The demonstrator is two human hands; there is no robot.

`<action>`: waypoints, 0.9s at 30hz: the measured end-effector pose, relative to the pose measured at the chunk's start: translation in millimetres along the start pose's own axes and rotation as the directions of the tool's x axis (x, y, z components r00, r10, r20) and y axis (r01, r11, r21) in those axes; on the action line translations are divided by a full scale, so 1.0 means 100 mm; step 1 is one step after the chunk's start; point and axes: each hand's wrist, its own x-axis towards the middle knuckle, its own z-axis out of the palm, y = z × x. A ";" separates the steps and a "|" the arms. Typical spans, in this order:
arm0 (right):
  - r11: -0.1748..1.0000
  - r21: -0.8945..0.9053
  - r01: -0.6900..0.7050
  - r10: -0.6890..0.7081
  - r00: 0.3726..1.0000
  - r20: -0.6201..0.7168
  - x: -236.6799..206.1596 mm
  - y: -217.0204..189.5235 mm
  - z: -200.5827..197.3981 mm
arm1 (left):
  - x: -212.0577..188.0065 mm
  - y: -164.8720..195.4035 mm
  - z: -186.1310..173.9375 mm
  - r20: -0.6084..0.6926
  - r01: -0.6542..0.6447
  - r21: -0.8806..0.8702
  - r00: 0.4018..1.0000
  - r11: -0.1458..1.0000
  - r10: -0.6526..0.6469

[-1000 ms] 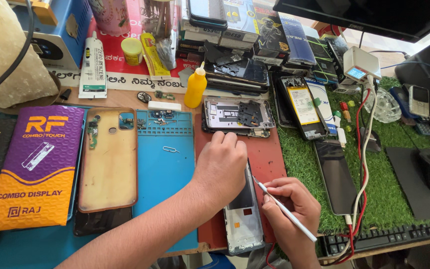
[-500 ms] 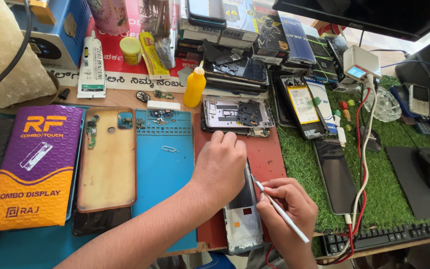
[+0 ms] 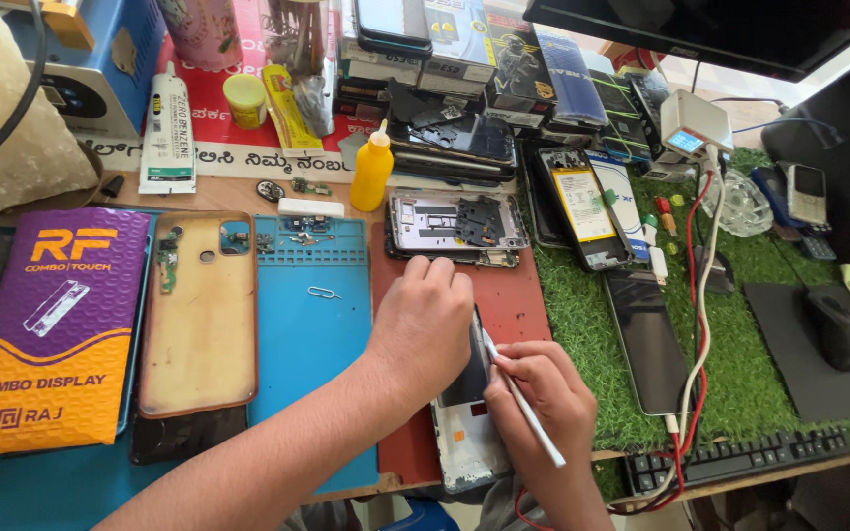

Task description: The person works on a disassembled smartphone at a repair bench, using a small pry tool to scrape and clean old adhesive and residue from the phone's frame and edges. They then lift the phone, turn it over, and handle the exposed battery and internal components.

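Note:
My left hand presses down on an opened phone that lies lengthwise on the red mat, near the front edge of the table. My right hand holds a thin white tool like a pen, its tip at the phone's right edge just below my left hand's fingers. The upper part of the phone is hidden under my left hand. The phone's lower end shows a pale inner frame.
A tan phone back cover lies on the blue mat, a purple and orange package to its left. Behind are an opened phone frame, a yellow squeeze bottle and stacked boxes. Right: phones on green turf, cables, a keyboard, a mouse.
My right hand has shifted the white tool slightly along the phone's right edge. My left hand stays pressed on the phone.

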 end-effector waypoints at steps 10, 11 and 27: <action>0.998 0.017 -0.066 0.067 0.997 -0.048 0.02 0.05 -0.04 | 0.00 -0.01 -0.01 -0.008 0.018 -0.016 1.000 1.000 -0.018; 0.998 0.006 -0.067 0.068 0.996 -0.051 0.03 0.05 -0.04 | 0.00 -0.01 0.00 -0.009 0.019 -0.015 1.000 1.000 -0.019; 0.997 0.070 -0.045 0.050 0.996 -0.072 -0.04 0.14 -0.09 | 0.01 0.00 -0.02 0.029 0.002 0.020 1.000 1.000 -0.002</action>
